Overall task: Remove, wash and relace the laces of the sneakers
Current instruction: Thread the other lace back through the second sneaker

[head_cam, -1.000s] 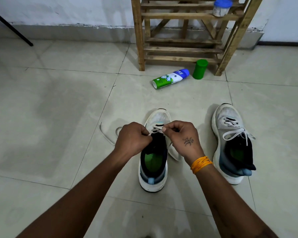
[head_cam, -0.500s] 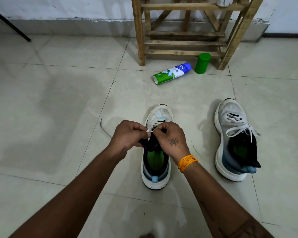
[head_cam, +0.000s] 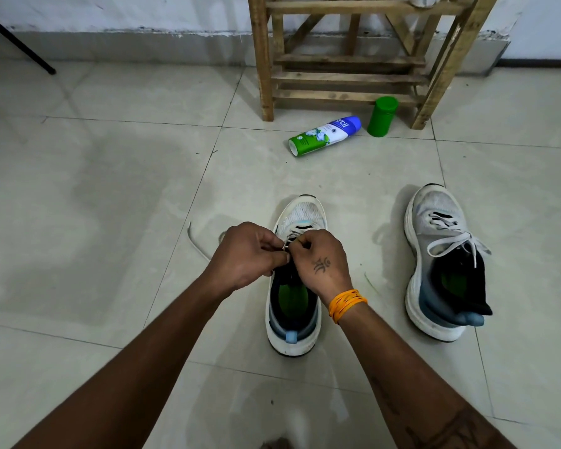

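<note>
Both hands are down over the nearer sneaker, which sits on the tiled floor with its toe pointing toward the far wall. The left hand and the right hand meet just above the tongue, and each has its fingers curled in, pinching the white lace where it crosses the upper eyelets. Holding it that close to the holes makes sense to me: a short grip gives control for working the lace through one eyelet at a time, though whether it is coming out or going in I cannot tell from here. A loose tail of the same lace trails away over the floor to the left of the shoe, so much of it is already free of the eyelets. The second sneaker stands well apart to the right, also toe toward the wall, its lace threaded and loosely crossed, so I judge that one not yet dealt with. Further back, near the wall, a wooden rack stands on the floor, with a green container upright at its foot and a spray can lying on its side just beside it. None of that crowds the work; only the knuckles themselves hide the eyelets being handled.
</note>
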`<state>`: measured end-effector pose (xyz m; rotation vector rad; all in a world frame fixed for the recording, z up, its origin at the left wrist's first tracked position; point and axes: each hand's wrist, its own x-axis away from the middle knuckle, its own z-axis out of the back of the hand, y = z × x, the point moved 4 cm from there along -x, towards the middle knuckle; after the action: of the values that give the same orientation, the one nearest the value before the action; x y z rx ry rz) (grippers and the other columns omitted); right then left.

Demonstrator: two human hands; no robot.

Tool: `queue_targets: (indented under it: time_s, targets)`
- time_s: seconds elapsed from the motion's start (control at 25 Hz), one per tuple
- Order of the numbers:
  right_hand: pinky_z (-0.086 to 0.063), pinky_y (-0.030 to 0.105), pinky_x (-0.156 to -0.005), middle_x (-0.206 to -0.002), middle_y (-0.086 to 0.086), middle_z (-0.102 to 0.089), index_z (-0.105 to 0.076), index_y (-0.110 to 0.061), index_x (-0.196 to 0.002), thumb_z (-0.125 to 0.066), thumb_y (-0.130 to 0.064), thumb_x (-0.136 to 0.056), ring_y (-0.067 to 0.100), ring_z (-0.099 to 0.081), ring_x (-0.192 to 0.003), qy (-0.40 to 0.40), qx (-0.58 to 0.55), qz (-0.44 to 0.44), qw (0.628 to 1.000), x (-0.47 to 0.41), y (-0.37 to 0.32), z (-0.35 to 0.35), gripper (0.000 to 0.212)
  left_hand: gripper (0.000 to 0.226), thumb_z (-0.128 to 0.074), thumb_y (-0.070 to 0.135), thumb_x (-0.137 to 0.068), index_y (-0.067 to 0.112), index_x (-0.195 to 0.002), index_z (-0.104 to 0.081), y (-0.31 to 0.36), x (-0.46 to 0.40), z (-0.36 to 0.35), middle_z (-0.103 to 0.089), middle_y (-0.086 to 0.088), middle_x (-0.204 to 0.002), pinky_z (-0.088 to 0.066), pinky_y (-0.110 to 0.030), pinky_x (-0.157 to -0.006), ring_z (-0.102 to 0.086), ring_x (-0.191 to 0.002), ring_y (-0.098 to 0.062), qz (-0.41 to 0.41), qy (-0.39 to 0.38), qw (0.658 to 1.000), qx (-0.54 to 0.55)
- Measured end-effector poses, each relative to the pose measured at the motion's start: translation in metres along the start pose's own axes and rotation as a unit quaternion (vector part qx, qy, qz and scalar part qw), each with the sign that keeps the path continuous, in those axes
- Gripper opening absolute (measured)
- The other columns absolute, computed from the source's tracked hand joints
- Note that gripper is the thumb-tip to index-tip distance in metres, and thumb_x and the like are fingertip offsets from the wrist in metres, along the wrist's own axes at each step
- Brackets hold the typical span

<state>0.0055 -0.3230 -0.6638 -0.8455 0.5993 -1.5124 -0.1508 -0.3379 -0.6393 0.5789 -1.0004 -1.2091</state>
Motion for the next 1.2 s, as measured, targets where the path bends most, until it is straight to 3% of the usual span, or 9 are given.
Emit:
queue_targets:
  time_s: [0.24,0.48,0.6,0.68,0.84,0.92,1.04,1.08,1.2]
  targets:
    - [-0.049,0.033,-0.074,-0.082,0.001,-0.072,-0.076,-0.013,-0.078,-0.073,-0.024,-0.091,0.018,-0.064,-0.081,0.011,-0.069,0.029,0.997,-0.001,0.007,-0.003,0.018,0.012,-0.065,0.006,-0.097,-0.005,-0.102,-0.069,-0.013,-0.007,0.000,-0.073,-0.018,-0.087,-0.060,-0.030,-0.060,-0.073,-0.067,-0.024,0.044,-0.032,0.994,0.094]
    - [-0.050,0.033,-0.082,-0.092,0.001,-0.073,-0.081,-0.016,-0.085,-0.075,-0.026,-0.091,0.018,-0.067,-0.091,0.005,-0.060,0.035,0.998,0.000,0.003,-0.002,0.012,0.007,-0.068,0.006,-0.096,-0.001,-0.100,-0.069,-0.025,-0.009,-0.005,-0.072,-0.017,-0.086,-0.062,-0.041,-0.072,-0.070,-0.074,-0.028,0.038,-0.039,0.987,0.150]
    - [-0.051,0.030,-0.080,-0.095,-0.003,-0.064,-0.080,-0.021,-0.089,-0.075,-0.030,-0.089,0.012,-0.065,-0.089,0.069,-0.084,0.045,0.993,0.014,0.001,0.002,0.010,0.006,-0.067,0.005,-0.097,0.003,-0.091,-0.068,-0.024,-0.010,-0.007,-0.070,-0.016,-0.083,-0.062,-0.040,-0.069,-0.069,-0.072,-0.027,0.035,-0.017,0.987,0.159]
    - [-0.049,0.029,-0.069,-0.098,-0.007,-0.054,-0.074,-0.026,-0.095,-0.073,-0.035,-0.088,0.009,-0.061,-0.083,0.146,-0.037,0.062,0.987,0.034,0.004,0.004,0.012,0.009,-0.064,0.005,-0.099,0.003,-0.090,-0.067,-0.024,-0.010,-0.008,-0.069,-0.014,-0.081,-0.061,-0.038,-0.067,-0.068,-0.069,-0.024,0.035,-0.008,0.986,0.164]
    - [-0.051,0.037,-0.064,-0.101,-0.004,-0.051,-0.064,-0.026,-0.106,-0.065,-0.022,-0.093,0.017,-0.062,-0.081,0.183,-0.003,0.104,0.978,0.057,0.022,0.008,0.014,0.012,-0.063,0.003,-0.097,0.004,-0.086,-0.066,-0.058,-0.011,0.003,-0.070,-0.015,-0.081,-0.057,-0.032,-0.055,-0.065,-0.060,-0.021,0.094,0.046,0.986,0.127]
    - [-0.051,0.038,-0.064,-0.101,-0.004,-0.051,-0.063,-0.024,-0.106,-0.064,-0.020,-0.095,0.016,-0.061,-0.080,0.191,-0.003,0.115,0.975,0.056,0.026,0.011,0.012,0.011,-0.063,0.006,-0.092,0.008,-0.084,-0.069,-0.083,-0.010,0.018,-0.071,-0.013,-0.081,-0.057,-0.035,-0.059,-0.067,-0.065,-0.025,0.133,0.094,0.987,0.006]
    - [-0.051,0.037,-0.066,-0.101,-0.005,-0.051,-0.064,-0.025,-0.106,-0.065,-0.021,-0.095,0.014,-0.059,-0.081,0.201,-0.013,0.116,0.973,0.057,0.025,0.009,0.011,0.009,-0.062,0.023,-0.092,0.017,-0.087,-0.066,-0.093,-0.008,0.026,-0.069,-0.004,-0.086,-0.047,-0.031,-0.065,-0.066,-0.081,-0.027,0.056,0.108,0.936,-0.330]
    - [-0.051,0.037,-0.066,-0.101,-0.005,-0.052,-0.064,-0.025,-0.107,-0.065,-0.022,-0.095,0.014,-0.059,-0.082,0.203,-0.017,0.114,0.972,0.057,0.025,0.008,0.012,0.008,-0.063,0.026,-0.093,0.019,-0.089,-0.064,-0.087,-0.007,0.023,-0.068,-0.001,-0.086,-0.043,-0.030,-0.064,-0.065,-0.080,-0.025,0.002,0.113,0.930,-0.349]
    - [-0.052,0.038,-0.068,-0.101,-0.005,-0.052,-0.064,-0.024,-0.108,-0.065,-0.022,-0.095,0.015,-0.060,-0.083,0.205,-0.019,0.115,0.972,0.057,0.027,0.007,0.013,0.012,-0.069,0.027,-0.089,0.027,-0.100,-0.068,-0.056,-0.007,0.006,-0.065,0.012,-0.089,-0.043,-0.027,-0.064,-0.057,-0.068,-0.007,-0.180,0.103,0.946,-0.248]
